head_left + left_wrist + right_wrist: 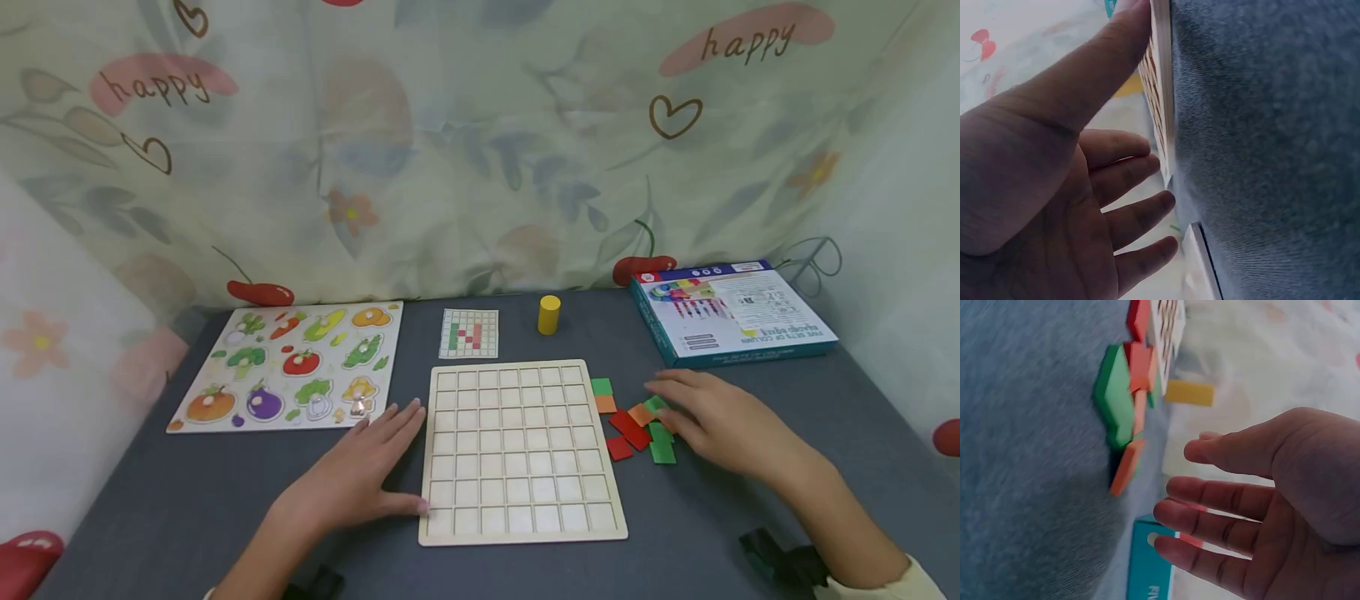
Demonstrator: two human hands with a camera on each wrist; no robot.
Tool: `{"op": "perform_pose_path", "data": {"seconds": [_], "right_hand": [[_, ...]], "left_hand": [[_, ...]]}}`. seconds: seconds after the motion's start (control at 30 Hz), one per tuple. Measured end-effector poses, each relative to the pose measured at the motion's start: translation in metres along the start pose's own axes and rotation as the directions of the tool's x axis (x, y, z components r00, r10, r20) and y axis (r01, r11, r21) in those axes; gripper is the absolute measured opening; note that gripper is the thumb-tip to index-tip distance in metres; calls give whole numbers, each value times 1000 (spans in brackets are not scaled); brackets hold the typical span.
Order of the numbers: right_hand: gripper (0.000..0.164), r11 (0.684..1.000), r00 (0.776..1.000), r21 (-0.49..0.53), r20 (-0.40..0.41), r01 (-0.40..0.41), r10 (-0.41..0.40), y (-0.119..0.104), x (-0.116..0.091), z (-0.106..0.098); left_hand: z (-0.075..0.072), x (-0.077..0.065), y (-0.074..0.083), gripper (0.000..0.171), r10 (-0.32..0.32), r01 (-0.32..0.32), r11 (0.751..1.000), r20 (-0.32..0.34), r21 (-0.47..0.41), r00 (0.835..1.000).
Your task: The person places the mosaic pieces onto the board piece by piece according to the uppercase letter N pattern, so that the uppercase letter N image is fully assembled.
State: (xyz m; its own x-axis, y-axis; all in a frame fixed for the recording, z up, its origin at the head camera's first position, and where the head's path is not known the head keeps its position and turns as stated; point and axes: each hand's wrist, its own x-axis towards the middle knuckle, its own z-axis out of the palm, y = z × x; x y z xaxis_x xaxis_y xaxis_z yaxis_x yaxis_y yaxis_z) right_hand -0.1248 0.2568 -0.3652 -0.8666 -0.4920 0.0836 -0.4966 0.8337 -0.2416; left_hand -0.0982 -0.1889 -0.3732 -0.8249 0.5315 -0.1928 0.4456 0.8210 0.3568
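A wooden grid board (522,454) lies at the middle of the table, its squares bare. My left hand (360,471) is at the board's left edge, fingers spread and straight, with the thumb tip right at the rim. In the left wrist view that thumb (1110,56) lies along the board's side. Right of the board is a loose pile of flat square tiles: red tiles (630,430), green tiles (663,452) and orange tiles (605,404). Over the pile's right side hovers my right hand (720,417). Its fingers are relaxed and apart, holding nothing in the right wrist view.
A small pattern card (468,333) lies behind the board, beside a yellow cylinder (549,316). At the left is a vegetable puzzle board (281,367). A flat game box (735,317) lies at the back right, and a printed curtain (450,167) hangs behind the table.
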Motion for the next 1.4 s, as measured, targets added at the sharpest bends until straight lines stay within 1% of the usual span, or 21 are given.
{"op": "perform_pose_path", "data": {"seconds": [0.1,0.17,0.23,0.37,0.47,0.63,0.77,0.93,1.13,1.27,1.4], "right_hand": [[32,1000,1000,26,14,-10,9,10,2,5],[31,999,1000,39,29,-12,10,16,4,8],[32,999,998,52,55,-9,6,21,5,12],[36,998,996,57,93,-12,7,29,5,18],[37,999,997,45,81,-8,4,31,5,22],[33,1000,999,25,42,-8,7,29,7,25],[27,999,999,33,19,-31,31,27,10,25],[20,995,998,79,10,-65,65,26,11,24],[16,990,997,124,-4,-74,76,27,14,23],[13,987,996,146,-54,-59,68,26,14,23],[12,984,989,169,-119,-64,85,23,12,22]], "left_hand": [[2,1,-3,106,26,-26,1000,23,-14,999],[2,1,-4,105,25,-24,1000,38,-19,999],[3,2,-3,103,11,-10,1000,52,-20,999],[3,4,0,99,-39,41,999,81,-16,996],[3,6,1,97,-58,59,998,99,-5,993],[2,7,4,93,-52,56,998,117,-25,992],[2,7,4,91,-54,60,997,130,-42,990],[2,8,2,90,-30,35,998,113,-46,993],[2,9,-1,88,31,-29,999,70,-26,997],[3,9,-1,87,52,-52,999,45,-4,998],[4,9,0,87,50,-50,999,30,15,998]]}}
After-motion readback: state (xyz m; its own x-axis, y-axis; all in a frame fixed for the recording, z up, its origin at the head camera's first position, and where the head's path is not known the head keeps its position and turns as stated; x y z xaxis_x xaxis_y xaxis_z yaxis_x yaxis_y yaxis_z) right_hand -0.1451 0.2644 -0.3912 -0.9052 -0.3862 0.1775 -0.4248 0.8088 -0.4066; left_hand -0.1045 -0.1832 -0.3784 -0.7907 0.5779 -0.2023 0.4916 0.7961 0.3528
